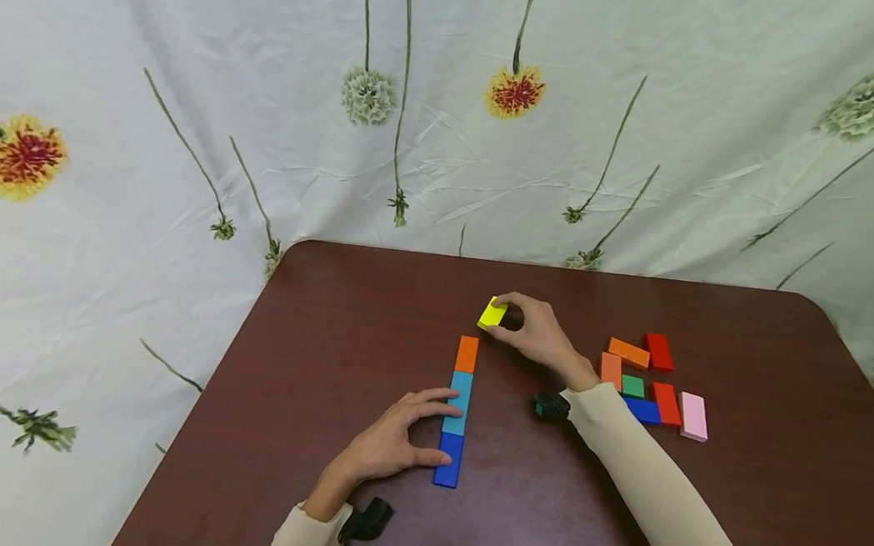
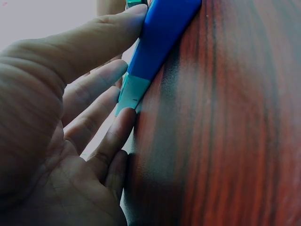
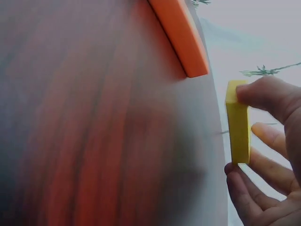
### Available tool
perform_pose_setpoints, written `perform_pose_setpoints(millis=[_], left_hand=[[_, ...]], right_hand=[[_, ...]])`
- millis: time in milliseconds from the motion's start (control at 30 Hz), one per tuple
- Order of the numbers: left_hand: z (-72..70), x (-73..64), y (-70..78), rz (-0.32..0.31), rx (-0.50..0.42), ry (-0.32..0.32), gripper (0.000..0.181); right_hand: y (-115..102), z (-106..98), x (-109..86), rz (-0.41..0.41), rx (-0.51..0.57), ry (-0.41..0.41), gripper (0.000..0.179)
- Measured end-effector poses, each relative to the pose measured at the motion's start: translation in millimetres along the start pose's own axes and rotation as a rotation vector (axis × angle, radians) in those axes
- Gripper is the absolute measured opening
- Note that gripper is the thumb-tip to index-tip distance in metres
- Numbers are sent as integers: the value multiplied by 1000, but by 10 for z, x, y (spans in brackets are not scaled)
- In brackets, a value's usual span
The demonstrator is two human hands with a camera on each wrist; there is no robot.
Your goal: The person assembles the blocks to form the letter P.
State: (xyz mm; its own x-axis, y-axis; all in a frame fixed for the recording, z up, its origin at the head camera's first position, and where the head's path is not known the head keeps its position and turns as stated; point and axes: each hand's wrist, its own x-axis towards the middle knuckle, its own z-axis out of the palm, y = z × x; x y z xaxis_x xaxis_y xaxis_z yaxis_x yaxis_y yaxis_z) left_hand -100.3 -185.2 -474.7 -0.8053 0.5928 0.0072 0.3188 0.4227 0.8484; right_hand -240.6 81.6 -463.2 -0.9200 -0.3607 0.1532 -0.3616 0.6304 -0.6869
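Observation:
My right hand (image 1: 536, 331) pinches a yellow block (image 1: 491, 315) by its ends between thumb and fingertips, just past the far end of a row of blocks. In the right wrist view the yellow block stands out against the pale cloth, apart from the orange block (image 3: 181, 40). The row runs away from me end to end: a dark blue block (image 1: 447, 470) nearest, a light blue block (image 1: 455, 425), then the orange one. My left hand (image 1: 383, 445) rests at the row's left side, thumb on the dark blue block and extended fingers touching the light blue one.
Right of my right forearm lies a loose group of blocks, with several colours: orange (image 1: 629, 352), red (image 1: 659, 352), green (image 1: 633, 386), blue (image 1: 643, 411) and pink (image 1: 693, 416). A flowered cloth (image 1: 311, 172) hangs behind the brown table (image 1: 335, 329).

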Motion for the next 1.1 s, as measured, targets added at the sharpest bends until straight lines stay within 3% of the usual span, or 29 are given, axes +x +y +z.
perform_pose_setpoints(millis=[367, 600, 1100], left_hand=[[-32, 6, -8, 9, 13, 2, 53], [-20, -20, -19, 0, 2, -4, 53], [5, -7, -21, -1, -9, -1, 52]], right_hand=[[-94, 119, 102, -22, -72, -113, 46], [-126, 151, 97, -40, -119, -140, 46], [-182, 198, 104, -62, -97, -145, 50]])
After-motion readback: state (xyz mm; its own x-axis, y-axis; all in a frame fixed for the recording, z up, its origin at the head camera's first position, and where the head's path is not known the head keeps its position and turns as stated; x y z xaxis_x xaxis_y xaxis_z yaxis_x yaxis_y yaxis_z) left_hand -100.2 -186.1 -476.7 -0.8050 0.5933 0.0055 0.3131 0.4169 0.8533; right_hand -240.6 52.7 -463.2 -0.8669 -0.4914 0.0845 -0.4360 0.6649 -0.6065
